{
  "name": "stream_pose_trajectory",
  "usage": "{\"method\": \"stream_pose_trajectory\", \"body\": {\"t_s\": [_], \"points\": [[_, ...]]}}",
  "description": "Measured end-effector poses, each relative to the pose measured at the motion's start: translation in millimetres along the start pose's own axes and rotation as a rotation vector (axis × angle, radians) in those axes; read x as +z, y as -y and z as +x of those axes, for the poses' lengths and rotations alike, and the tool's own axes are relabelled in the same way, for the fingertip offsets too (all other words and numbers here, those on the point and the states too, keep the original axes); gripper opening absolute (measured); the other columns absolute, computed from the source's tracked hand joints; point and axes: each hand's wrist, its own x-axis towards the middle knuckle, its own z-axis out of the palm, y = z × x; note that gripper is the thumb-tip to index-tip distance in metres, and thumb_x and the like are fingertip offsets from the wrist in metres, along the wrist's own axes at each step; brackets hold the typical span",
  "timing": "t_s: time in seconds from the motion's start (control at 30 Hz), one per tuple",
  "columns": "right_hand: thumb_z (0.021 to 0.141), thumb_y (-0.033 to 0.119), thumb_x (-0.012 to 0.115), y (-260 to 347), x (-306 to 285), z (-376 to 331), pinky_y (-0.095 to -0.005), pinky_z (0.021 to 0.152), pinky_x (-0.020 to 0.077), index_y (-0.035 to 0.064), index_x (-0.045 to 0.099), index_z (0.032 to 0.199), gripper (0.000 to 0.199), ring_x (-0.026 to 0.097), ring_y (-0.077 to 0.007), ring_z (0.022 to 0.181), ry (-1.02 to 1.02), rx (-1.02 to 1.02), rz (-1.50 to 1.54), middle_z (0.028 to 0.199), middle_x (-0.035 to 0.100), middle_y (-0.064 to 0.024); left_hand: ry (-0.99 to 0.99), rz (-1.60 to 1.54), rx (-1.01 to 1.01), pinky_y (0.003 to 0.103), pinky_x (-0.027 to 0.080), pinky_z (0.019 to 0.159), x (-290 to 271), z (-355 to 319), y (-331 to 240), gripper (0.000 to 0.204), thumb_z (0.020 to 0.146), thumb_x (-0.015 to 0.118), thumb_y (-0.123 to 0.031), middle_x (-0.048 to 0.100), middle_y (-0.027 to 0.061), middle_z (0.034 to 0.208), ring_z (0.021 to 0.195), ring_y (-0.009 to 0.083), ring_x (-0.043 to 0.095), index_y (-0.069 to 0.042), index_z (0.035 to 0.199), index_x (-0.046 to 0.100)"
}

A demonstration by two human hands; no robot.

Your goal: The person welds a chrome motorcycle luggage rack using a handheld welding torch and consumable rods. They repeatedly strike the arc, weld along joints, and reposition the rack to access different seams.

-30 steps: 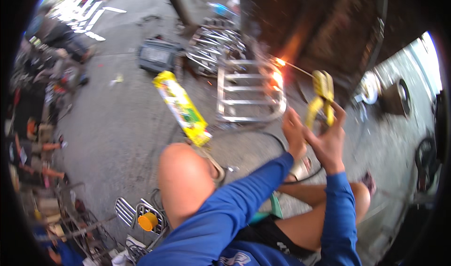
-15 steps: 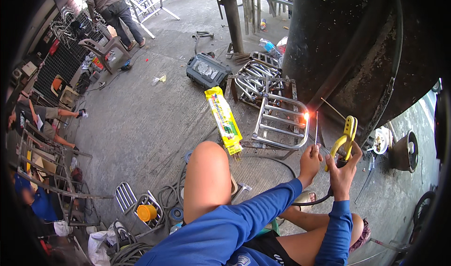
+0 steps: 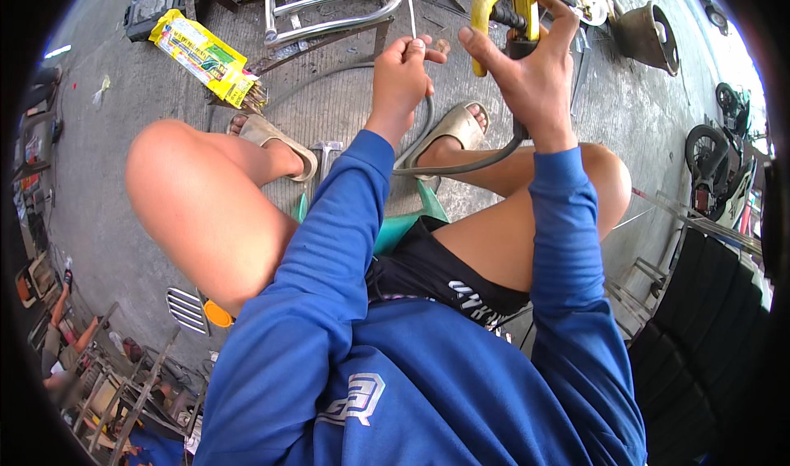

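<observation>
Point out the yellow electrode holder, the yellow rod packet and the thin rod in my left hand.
Yellow electrode holder (image 3: 480, 21): head view, on its curved yellow lever.
Yellow rod packet (image 3: 201, 57): head view, middle of its printed front.
Thin rod (image 3: 411, 6): head view, on its bare shaft.

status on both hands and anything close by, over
Left hand pinching thin rod. Right hand holding yellow clamp. Metal rack ahead, cable curving nearby.

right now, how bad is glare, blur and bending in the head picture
Head view: strong bending toward a black rim; head view: glare along the upper right edge, glints on the metal rack; head view: left hand, right hand and yellow packet fairly sharp, with little blur.
</observation>
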Motion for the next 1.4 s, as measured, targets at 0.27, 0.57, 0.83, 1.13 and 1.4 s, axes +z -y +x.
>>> {"method": "stream_pose_trajectory", "body": {"t_s": [0.27,0.57,0.83,1.13,1.4], "points": [[0.074,0.053,0.095,-10,15,3,-0.0393,0.078,0.0605,0.0055,0.04,0.148,0.103,0.075,-0.0271,0.088,0.065,0.034,0.027,0.099,0.07,-0.0182,-0.089,-0.097,0.028,0.025,0.041,0.05,13,28,9,0.03,0.112,0.054,-0.022,0.072,0.0067,0.086,0.052,0.0082,0.051,0.003,0.115,0.07],[0.073,0.053,0.095,-22,19,-6,-0.0377,0.077,0.06,0.0056,0.04,0.146,0.103,0.073,-0.0249,0.086,0.145,0.171,0.011,0.101,0.068,-0.0174,-0.124,-0.157,-0.003,0.025,0.04,0.052,3,54,17,0.027,0.109,0.058,-0.024,0.072,0.0081,0.078,0.053,0.0078,0.05,0.0,0.103,0.071],[0.071,0.05,0.096,-29,31,-6,-0.0354,0.072,0.0591,0.0066,0.04,0.146,0.103,0.072,-0.0231,0.083,0.138,0.087,0.096,0.098,0.067,-0.0156,-0.207,-0.126,-0.042,0.025,0.039,0.056,-7,63,16,0.032,0.107,0.061,-0.028,0.064,0.0036,0.07,0.057,0.0081,0.054,-0.001,0.093,0.07],[0.072,0.048,0.096,-26,39,-1,-0.0445,0.084,0.0594,0.0061,0.041,0.146,0.101,0.073,-0.0309,0.098,0.191,0.117,0.069,0.109,0.07,-0.0205,-0.209,-0.105,-0.048,0.027,0.039,0.046,-2,58,6,0.034,0.107,0.058,-0.027,0.073,0.0144,0.078,0.051,0.0121,0.055,0.003,0.098,0.071],[0.074,0.043,0.09,-27,45,1,-0.0528,0.075,0.0587,0.006,0.039,0.143,0.093,0.072,-0.0503,0.085,0.14,0.012,0.077,0.102,0.069,-0.0289,-0.215,-0.148,-0.038,0.03,0.042,0.05,4,62,11,0.034,0.107,0.058,-0.025,0.074,0.0149,0.084,0.052,0.0139,0.056,0.006,0.102,0.071]]}}
